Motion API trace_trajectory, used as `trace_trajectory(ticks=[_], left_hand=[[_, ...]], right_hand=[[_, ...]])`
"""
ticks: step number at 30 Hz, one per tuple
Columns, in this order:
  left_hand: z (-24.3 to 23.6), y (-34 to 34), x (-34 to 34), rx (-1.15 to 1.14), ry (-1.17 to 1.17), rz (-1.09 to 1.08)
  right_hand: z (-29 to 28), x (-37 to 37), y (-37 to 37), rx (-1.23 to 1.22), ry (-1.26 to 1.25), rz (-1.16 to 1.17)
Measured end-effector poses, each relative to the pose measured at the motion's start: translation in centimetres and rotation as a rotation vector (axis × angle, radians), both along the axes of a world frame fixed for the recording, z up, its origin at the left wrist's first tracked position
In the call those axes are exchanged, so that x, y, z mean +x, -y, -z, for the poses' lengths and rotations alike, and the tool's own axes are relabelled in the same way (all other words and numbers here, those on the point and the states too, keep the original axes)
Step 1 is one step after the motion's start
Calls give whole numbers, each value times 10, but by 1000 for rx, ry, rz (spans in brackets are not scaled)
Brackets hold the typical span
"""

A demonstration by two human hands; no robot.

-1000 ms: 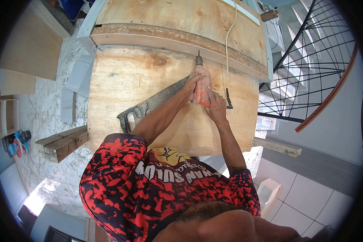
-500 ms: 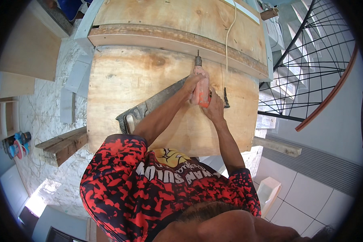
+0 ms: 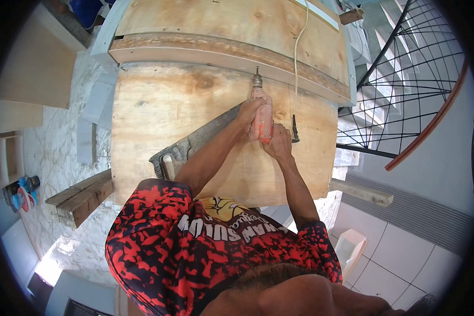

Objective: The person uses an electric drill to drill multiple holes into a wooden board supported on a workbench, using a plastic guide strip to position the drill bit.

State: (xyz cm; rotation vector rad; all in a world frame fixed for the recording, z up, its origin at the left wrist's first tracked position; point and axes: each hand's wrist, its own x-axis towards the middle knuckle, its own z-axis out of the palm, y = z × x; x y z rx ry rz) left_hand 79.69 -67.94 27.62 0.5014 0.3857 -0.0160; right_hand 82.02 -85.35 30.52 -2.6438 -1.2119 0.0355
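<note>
From my end, I had the left hand (image 3: 252,109) wrapped around the orange drill (image 3: 263,122) and the right hand (image 3: 279,142) curled around its rear, probably for steadiness (fingers were half hidden, though). Both forearms (image 3: 210,152) angled inward over the plywood counter (image 3: 142,118). The bit (image 3: 257,70) pointed away, near the wooden ledge (image 3: 221,54); a saw (image 3: 201,134) lay below the left forearm.

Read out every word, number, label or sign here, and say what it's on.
Shirt: large pale lettering across the front; I won't copy its wording.
Drill: small markings along its body, too blurred to read.
Saw: no lettering I can make out.
</note>
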Motion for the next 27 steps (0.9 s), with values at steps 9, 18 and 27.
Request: trace_trajectory(ticks=[9,18,27], left_hand=[[2,-1,0,-60,9,75],[-27,-1,11,-163,-50,-46],[-34,-12,5,161,-258,-31]], right_hand=[[-8,-4,-2,-155,52,45],[-62,0,-16,-177,24,-24],[-41,-14,-31,47,-364,125]])
